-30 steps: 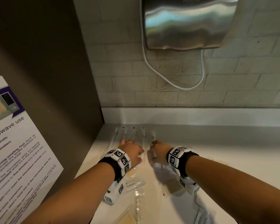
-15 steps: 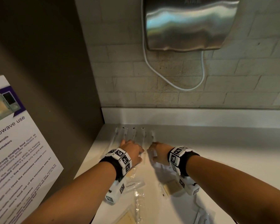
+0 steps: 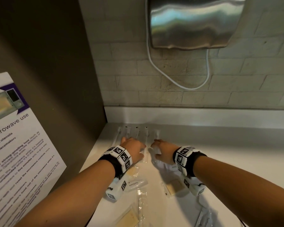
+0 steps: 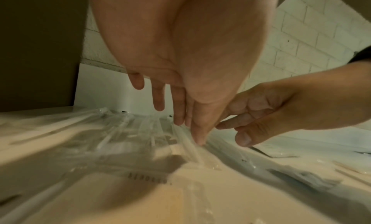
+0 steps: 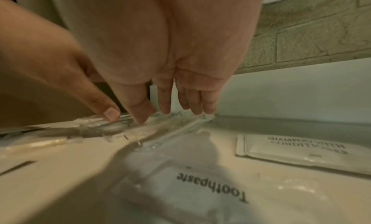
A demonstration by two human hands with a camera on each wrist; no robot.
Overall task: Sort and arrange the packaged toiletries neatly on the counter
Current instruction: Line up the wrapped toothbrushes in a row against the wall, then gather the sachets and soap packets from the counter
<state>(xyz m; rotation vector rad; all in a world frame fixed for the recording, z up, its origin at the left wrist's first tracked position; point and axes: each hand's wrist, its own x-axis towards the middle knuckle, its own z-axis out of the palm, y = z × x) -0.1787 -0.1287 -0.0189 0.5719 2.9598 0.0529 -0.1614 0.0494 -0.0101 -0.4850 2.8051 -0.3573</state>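
At the bottom of the head view we see loose packets scattered on the counter [image 3: 228, 161]: a toothpaste sachet [image 3: 135, 183] at lower centre and a tan soap packet [image 3: 175, 187] to its right. In the right wrist view a shampoo sachet [image 5: 301, 151] lies flat at right.

Mid-frame, our left hand [image 3: 133, 149] rests with straight, relaxed fingers on the row of wrapped toothbrushes [image 3: 138, 133], thumb tip pressing one wrapper. Our right hand [image 3: 164, 150] is also uncurled, its fingertips [image 5: 166, 110] touching the rightmost wrapper; neither hand grips anything.

The toothbrushes lie side by side, long axes running from the hands up toward the backsplash, far ends pointing at the wall.

We judge the slick film could slide under a sideways nudge, skewing the row or overlapping neighbours.
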